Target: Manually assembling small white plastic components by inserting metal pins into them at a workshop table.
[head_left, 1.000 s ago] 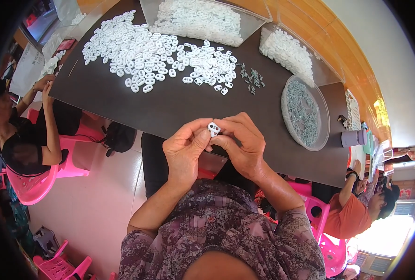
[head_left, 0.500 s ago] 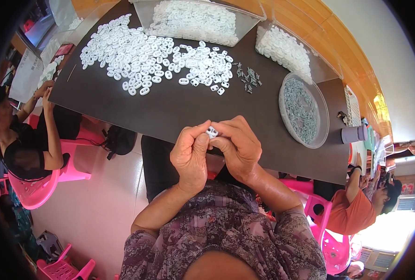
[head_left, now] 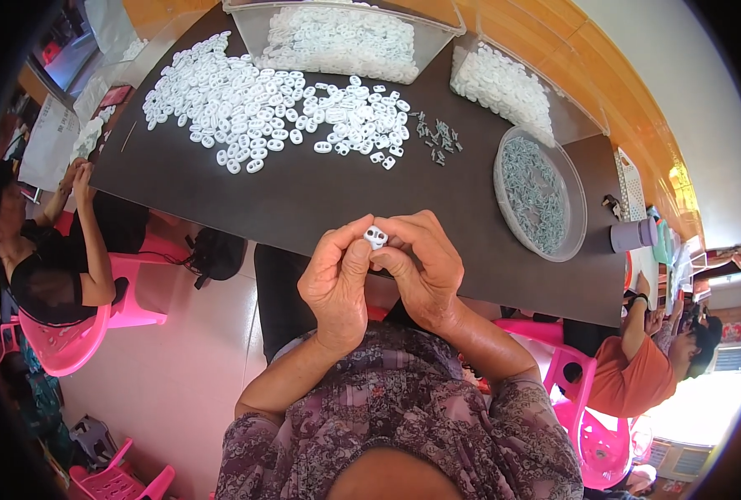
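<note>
Above the tabletop's (head_left: 320, 200) near edge, the left hand (head_left: 337, 283) and right hand (head_left: 424, 271) pinch a small white clip (head_left: 375, 237) between fingertips; it looks light, stiff, smooth plastic, best gripped by its flat sides.

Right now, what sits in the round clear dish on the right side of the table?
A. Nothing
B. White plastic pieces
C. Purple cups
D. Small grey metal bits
D: the round clear dish is filled with small grey metal bits, while the white plastic pieces lie loose on the dark table.
</note>
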`<action>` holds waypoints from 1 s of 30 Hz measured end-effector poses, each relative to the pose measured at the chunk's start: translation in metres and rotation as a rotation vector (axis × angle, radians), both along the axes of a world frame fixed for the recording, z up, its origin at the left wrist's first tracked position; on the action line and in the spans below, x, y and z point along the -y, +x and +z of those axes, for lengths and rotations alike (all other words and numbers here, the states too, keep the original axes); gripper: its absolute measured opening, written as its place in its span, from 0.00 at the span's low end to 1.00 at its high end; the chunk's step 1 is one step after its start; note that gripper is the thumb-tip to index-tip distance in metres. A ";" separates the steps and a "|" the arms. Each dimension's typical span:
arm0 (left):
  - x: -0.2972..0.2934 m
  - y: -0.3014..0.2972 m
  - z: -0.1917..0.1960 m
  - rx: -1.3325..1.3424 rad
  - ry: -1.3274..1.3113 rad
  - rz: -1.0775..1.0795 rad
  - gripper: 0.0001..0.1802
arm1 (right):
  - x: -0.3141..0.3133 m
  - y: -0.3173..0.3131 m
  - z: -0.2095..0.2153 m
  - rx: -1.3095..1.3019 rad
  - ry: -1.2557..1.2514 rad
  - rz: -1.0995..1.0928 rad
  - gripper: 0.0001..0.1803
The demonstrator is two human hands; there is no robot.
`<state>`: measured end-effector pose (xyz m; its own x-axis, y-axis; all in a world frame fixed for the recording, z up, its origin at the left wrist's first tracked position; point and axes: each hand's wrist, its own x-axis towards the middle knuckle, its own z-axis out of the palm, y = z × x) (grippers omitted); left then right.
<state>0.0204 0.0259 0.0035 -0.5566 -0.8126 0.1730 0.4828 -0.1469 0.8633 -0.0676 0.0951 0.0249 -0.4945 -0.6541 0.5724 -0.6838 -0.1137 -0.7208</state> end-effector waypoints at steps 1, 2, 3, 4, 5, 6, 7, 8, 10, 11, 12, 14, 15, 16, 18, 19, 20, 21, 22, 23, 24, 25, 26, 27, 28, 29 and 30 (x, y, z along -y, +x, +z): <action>0.000 0.000 0.000 0.000 -0.001 -0.001 0.11 | -0.001 0.001 0.000 0.000 -0.001 -0.001 0.18; 0.000 0.000 -0.001 -0.003 -0.009 0.003 0.11 | -0.002 0.003 0.001 0.044 0.005 -0.009 0.17; 0.000 0.000 -0.001 -0.007 -0.017 0.006 0.12 | -0.002 0.003 0.001 0.089 0.011 -0.018 0.16; 0.000 0.000 -0.001 -0.007 -0.017 0.007 0.12 | -0.002 0.002 0.002 0.089 0.011 -0.017 0.16; 0.000 0.001 -0.001 -0.012 -0.016 -0.003 0.12 | -0.001 0.001 0.003 0.019 0.005 -0.004 0.15; 0.000 0.001 -0.001 -0.018 -0.015 -0.011 0.12 | -0.001 -0.001 0.003 -0.052 -0.001 0.010 0.15; 0.000 0.001 0.000 -0.016 -0.015 -0.011 0.12 | -0.001 0.000 0.003 -0.051 -0.001 0.011 0.15; -0.001 0.001 0.002 0.022 -0.011 -0.013 0.12 | -0.001 0.000 0.002 -0.063 -0.010 -0.011 0.14; -0.002 0.001 0.004 0.060 -0.007 -0.016 0.12 | 0.000 0.001 0.000 -0.075 -0.018 -0.034 0.13; -0.001 0.000 0.004 0.066 -0.066 -0.004 0.12 | 0.000 0.001 -0.001 -0.118 -0.035 -0.047 0.12; -0.001 0.000 0.004 0.072 -0.125 0.008 0.12 | 0.001 0.001 -0.002 -0.161 -0.052 -0.059 0.12; -0.004 -0.001 0.001 0.056 -0.114 0.011 0.12 | 0.000 0.002 -0.003 -0.180 -0.066 -0.062 0.12; -0.005 -0.001 0.001 0.039 -0.102 0.014 0.12 | 0.000 0.002 -0.004 -0.199 -0.080 -0.065 0.12; -0.006 -0.001 0.001 0.040 -0.103 0.012 0.12 | 0.001 0.004 -0.004 -0.198 -0.080 -0.067 0.12; -0.009 -0.001 0.002 0.013 -0.082 -0.005 0.12 | 0.002 0.008 -0.004 -0.141 -0.124 -0.088 0.13; -0.010 -0.001 0.001 0.015 -0.082 -0.006 0.12 | 0.002 0.009 -0.005 -0.139 -0.124 -0.089 0.13; -0.011 -0.001 0.000 0.005 -0.074 -0.006 0.12 | 0.002 0.011 -0.004 -0.141 -0.130 -0.097 0.13; -0.013 -0.001 -0.001 -0.005 -0.065 -0.006 0.12 | 0.001 0.011 -0.004 -0.142 -0.136 -0.105 0.13; -0.013 -0.001 -0.001 -0.005 -0.065 -0.008 0.12 | 0.001 0.011 -0.006 -0.143 -0.136 -0.107 0.13; -0.015 -0.001 -0.001 -0.006 -0.077 0.002 0.12 | 0.001 0.010 -0.009 -0.169 -0.140 -0.100 0.13; -0.015 -0.002 -0.001 -0.007 -0.090 0.012 0.12 | 0.001 0.009 -0.011 -0.195 -0.144 -0.093 0.12; -0.016 -0.002 -0.001 -0.006 -0.090 0.012 0.12 | 0.001 0.008 -0.011 -0.194 -0.144 -0.094 0.12; -0.016 -0.002 -0.001 -0.012 -0.134 0.020 0.12 | 0.001 0.008 -0.011 -0.191 -0.169 -0.090 0.12; -0.016 -0.001 0.000 -0.017 -0.178 0.027 0.11 | 0.001 0.008 -0.011 -0.189 -0.194 -0.087 0.11; -0.016 -0.001 0.000 -0.016 -0.178 0.026 0.11 | 0.001 0.008 -0.011 -0.189 -0.194 -0.087 0.11; -0.016 -0.001 0.001 -0.018 -0.213 0.039 0.11 | 0.001 0.008 -0.010 -0.191 -0.199 -0.091 0.11; -0.016 -0.002 0.000 -0.020 -0.248 0.051 0.11 | 0.001 0.008 -0.010 -0.194 -0.205 -0.094 0.11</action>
<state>0.0188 0.0419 0.0039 -0.5105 -0.7708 0.3811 0.5017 0.0929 0.8600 -0.0592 0.0938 0.0148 -0.4159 -0.4719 0.7774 -0.8209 -0.1730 -0.5442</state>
